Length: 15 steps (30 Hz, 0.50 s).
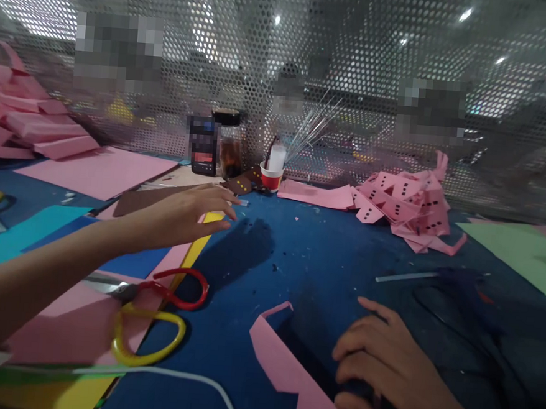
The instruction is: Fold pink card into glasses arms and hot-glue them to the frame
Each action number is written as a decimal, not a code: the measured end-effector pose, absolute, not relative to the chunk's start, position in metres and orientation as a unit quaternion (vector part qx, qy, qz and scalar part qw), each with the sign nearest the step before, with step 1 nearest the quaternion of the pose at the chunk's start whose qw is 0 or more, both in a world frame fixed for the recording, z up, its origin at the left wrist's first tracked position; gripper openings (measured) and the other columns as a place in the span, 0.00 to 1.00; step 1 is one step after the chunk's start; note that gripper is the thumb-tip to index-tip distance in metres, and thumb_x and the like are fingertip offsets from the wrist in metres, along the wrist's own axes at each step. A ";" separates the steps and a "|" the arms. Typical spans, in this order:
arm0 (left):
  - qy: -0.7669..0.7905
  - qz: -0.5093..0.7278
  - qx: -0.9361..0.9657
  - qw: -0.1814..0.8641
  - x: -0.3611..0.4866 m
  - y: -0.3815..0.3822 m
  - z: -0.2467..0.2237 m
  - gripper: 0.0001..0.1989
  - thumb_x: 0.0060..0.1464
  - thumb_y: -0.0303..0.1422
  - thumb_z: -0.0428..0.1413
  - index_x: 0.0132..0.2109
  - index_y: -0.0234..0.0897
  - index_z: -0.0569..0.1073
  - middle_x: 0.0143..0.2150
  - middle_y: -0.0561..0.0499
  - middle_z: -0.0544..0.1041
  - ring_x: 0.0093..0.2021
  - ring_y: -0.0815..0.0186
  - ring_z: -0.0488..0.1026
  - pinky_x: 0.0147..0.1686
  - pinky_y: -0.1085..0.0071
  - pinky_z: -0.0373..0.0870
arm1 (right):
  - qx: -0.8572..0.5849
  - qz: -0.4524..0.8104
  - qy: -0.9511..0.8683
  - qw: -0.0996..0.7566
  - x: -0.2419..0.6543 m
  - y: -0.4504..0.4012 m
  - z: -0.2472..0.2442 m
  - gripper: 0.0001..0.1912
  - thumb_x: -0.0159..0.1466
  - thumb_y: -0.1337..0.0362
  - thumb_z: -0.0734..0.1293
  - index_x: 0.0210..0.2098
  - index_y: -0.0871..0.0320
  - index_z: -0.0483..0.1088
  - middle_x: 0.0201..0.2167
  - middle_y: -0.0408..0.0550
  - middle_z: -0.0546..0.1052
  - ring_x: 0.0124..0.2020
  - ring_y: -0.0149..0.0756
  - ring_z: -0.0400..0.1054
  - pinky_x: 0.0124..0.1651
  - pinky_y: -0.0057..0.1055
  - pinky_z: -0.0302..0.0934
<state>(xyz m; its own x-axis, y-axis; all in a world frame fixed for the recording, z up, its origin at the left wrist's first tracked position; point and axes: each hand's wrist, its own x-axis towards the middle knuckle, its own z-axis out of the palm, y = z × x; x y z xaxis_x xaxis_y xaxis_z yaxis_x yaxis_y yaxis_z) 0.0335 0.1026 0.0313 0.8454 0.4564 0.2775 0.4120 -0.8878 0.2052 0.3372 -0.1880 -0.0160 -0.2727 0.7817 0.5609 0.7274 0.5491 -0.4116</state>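
My left hand (197,215) reaches over the colored paper at the left, its fingers apart with nothing held, near a brown sheet (147,199). At the lower right, my right hand (378,367) is curled beside a folded pink paper strip (293,374); a dark object shows under its fingers, too dim to name. Below my left forearm lie scissors (173,288) with one red and one yellow handle loop, on pink paper.
Behind stand a phone (203,147), a lidded jar (230,145) and a red-and-white cup (271,176). Pink paper pieces (404,204) are heaped back right. A dark glue gun (463,286) with cord lies right. A white cable (186,376) crosses the front.
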 end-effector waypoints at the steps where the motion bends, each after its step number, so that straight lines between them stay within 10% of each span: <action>1: 0.219 0.170 0.958 0.077 0.037 0.092 0.036 0.14 0.65 0.46 0.54 0.47 0.48 0.81 0.62 0.52 0.78 0.66 0.57 0.70 0.69 0.57 0.62 | -0.474 0.050 -0.795 0.375 0.336 -0.190 -0.014 0.11 0.71 0.57 0.68 0.33 0.53 0.72 0.32 0.40 0.77 0.36 0.32 0.72 0.71 0.41 0.49; 8: 0.168 0.136 0.951 0.222 0.055 -0.002 0.048 0.14 0.73 0.37 0.50 0.57 0.47 0.77 0.61 0.54 0.78 0.66 0.64 0.70 0.68 0.62 0.64 | -0.483 0.084 -0.830 0.267 0.324 -0.201 0.020 0.06 0.67 0.71 0.68 0.34 0.55 0.71 0.35 0.40 0.78 0.39 0.31 0.72 0.72 0.42 0.44; 15: 0.140 0.162 0.950 0.229 0.056 -0.037 0.008 0.14 0.70 0.37 0.53 0.58 0.50 0.76 0.61 0.51 0.79 0.67 0.59 0.69 0.65 0.62 0.68 | -0.507 0.060 -0.825 0.243 0.326 -0.202 0.020 0.07 0.73 0.60 0.68 0.40 0.56 0.74 0.40 0.43 0.80 0.46 0.35 0.73 0.72 0.45 0.43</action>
<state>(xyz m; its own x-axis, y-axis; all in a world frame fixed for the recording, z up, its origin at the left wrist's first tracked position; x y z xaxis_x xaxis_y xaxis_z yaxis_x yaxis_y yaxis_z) 0.0555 -0.0372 0.0078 0.9081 0.3405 0.2440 0.1919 -0.8559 0.4802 0.3265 -0.2019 0.0201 -0.3684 0.8654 0.3397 0.8074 0.4789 -0.3446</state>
